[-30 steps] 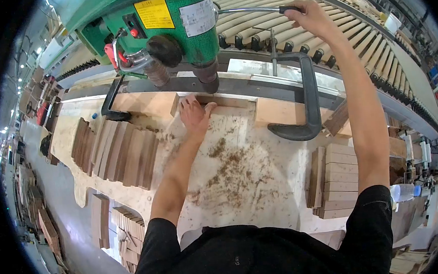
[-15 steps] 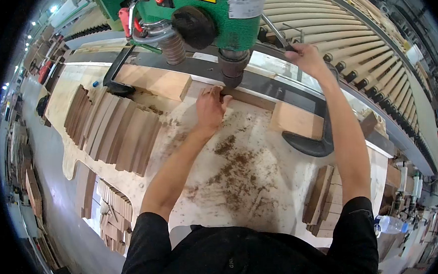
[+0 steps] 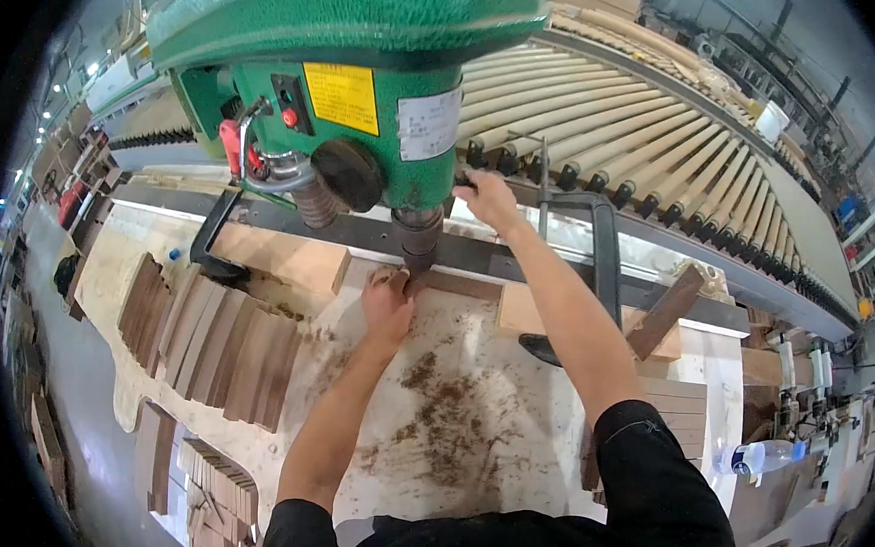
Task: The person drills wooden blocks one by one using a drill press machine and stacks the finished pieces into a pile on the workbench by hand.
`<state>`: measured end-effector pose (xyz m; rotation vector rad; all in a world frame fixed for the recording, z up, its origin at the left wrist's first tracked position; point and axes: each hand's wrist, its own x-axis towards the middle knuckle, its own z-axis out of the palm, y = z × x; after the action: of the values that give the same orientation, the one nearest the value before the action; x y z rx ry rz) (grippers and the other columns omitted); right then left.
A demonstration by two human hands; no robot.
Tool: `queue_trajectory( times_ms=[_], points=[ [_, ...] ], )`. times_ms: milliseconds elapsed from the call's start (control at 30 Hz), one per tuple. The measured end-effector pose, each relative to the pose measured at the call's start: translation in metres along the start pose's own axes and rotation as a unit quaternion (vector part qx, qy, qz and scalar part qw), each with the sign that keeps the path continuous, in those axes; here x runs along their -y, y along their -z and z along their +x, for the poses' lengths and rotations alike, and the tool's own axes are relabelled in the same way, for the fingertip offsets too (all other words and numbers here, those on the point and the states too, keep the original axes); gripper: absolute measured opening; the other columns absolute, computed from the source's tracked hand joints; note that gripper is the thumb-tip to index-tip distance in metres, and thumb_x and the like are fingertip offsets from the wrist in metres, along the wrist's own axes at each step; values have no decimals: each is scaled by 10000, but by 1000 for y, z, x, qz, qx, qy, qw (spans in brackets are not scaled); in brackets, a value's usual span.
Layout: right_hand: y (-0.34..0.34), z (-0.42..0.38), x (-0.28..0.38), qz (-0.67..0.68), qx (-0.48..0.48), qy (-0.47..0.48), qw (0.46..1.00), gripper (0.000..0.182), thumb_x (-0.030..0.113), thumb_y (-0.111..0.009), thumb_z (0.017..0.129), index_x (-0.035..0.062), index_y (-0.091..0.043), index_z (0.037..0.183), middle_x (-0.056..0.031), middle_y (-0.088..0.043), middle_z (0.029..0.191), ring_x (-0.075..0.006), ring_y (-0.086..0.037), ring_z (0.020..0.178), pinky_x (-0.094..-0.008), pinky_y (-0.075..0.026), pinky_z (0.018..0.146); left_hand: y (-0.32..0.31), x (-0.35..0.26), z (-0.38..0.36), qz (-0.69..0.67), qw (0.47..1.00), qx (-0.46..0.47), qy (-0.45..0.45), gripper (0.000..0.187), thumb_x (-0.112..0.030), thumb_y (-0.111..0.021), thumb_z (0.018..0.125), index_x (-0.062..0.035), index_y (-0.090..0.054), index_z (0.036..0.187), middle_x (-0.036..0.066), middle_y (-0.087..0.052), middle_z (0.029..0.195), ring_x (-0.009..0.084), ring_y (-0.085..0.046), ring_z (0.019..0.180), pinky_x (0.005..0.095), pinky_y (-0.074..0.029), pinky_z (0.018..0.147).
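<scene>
My left hand is closed on the near end of a brown wooden strip, which lies along the fence under a green drill press. Just above those fingers is the drill chuck; the bit's tip is hard to make out. To the right of the machine head, my right hand is wrapped round the feed handle, only a dark bit of which shows. Light wooden blocks sit at either side of the strip, with black clamps beside them.
Curved wooden pieces stand in a row at the left. Sawdust covers the white board's middle. A roller conveyor runs behind. At the right are a leaning brown board, stacked pieces and a plastic bottle.
The view has tilted up, showing more of the drill press. My right hand has swung the handle round and sits nearer the machine head. My left hand stays by the strip under the chuck.
</scene>
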<state>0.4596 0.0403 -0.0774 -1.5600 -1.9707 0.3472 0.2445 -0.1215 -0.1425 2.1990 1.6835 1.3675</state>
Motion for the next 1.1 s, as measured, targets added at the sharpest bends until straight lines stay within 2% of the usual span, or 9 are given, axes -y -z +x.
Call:
queue_trajectory(
  times_ms=[100, 200, 333, 600, 667, 733, 800, 933, 1100],
  points=[
    [24, -7, -10, -39, 43, -3, 998, 416, 394, -696, 866, 53, -698, 1103, -212, -697, 1035, -441, -637, 980, -505, -503, 847, -10, 13, -4, 37, 999, -9, -30, 224, -151, -760, 746, -47, -674, 924, 117, -671, 897, 331, -612, 953, 452, -481, 853],
    [88, -44, -25, -28, -14, 19, 999, 338, 280, -715, 861, -19, -700, 1019, -157, -710, 829, -294, -691, 777, -393, -531, 729, 4, 12, -5, 79, 994, 7, -73, 206, -166, -725, 789, -63, -660, 955, 114, -670, 917, 335, -604, 995, 461, -490, 835],
    [208, -73, 15, 255, -77, -26, 963, 261, 168, -634, 927, 8, -687, 1127, -96, -703, 856, -129, -650, 698, -285, -533, 637, 3, 26, -7, 84, 991, 61, -82, 182, -175, -687, 827, -73, -647, 972, 123, -665, 968, 343, -612, 990, 486, -506, 804],
    [282, 49, 110, 341, -137, 73, 927, 323, 242, -604, 965, 30, -639, 1206, -79, -659, 843, -155, -650, 709, -297, -543, 605, 50, 16, -30, 94, 979, 173, -45, 189, -154, -652, 824, -86, -670, 999, 133, -657, 994, 363, -627, 944, 467, -520, 820],
    [291, 47, 137, 288, -78, 54, 953, 363, 231, -602, 985, 26, -621, 1285, -80, -674, 1072, -158, -665, 899, -328, -583, 790, 79, 1, -46, 164, 946, 279, -18, 185, -152, -640, 828, -88, -677, 997, 140, -649, 1020, 371, -624, 949, 463, -520, 827],
    [270, 96, 112, 306, -17, 82, 948, 356, 295, -590, 982, 63, -662, 1242, -57, -678, 896, -149, -655, 769, -308, -543, 678, 104, -19, -71, 51, 979, 196, 38, 203, -135, -624, 847, -58, -672, 1029, 153, -632, 1036, 359, -629, 932, 453, -513, 818],
    [286, 64, 120, 170, -3, 141, 975, 271, 216, -616, 953, -17, -676, 1079, -65, -686, 841, -151, -654, 734, -305, -540, 658, 129, -48, -91, 24, 984, 172, 38, 218, -120, -620, 858, -37, -667, 1054, 156, -625, 1027, 344, -633, 911, 439, -512, 794],
    [294, -86, 113, 187, -13, 221, 957, 288, 232, -612, 956, 23, -672, 1146, -50, -681, 849, -135, -632, 683, -270, -521, 628, 132, -111, -114, -106, 963, 237, 73, 241, -60, -646, 853, -19, -658, 1091, 148, -603, 1017, 320, -638, 881, 399, -509, 744],
    [330, -285, 42, 107, 52, 102, 988, 389, 318, -659, 954, 67, -666, 1252, -54, -686, 996, -137, -645, 800, -296, -536, 749, 98, -204, -118, -212, 929, 300, -39, 285, 1, -701, 820, -20, -651, 1100, 138, -600, 1025, 302, -639, 890, 378, -522, 756]
  ],
)
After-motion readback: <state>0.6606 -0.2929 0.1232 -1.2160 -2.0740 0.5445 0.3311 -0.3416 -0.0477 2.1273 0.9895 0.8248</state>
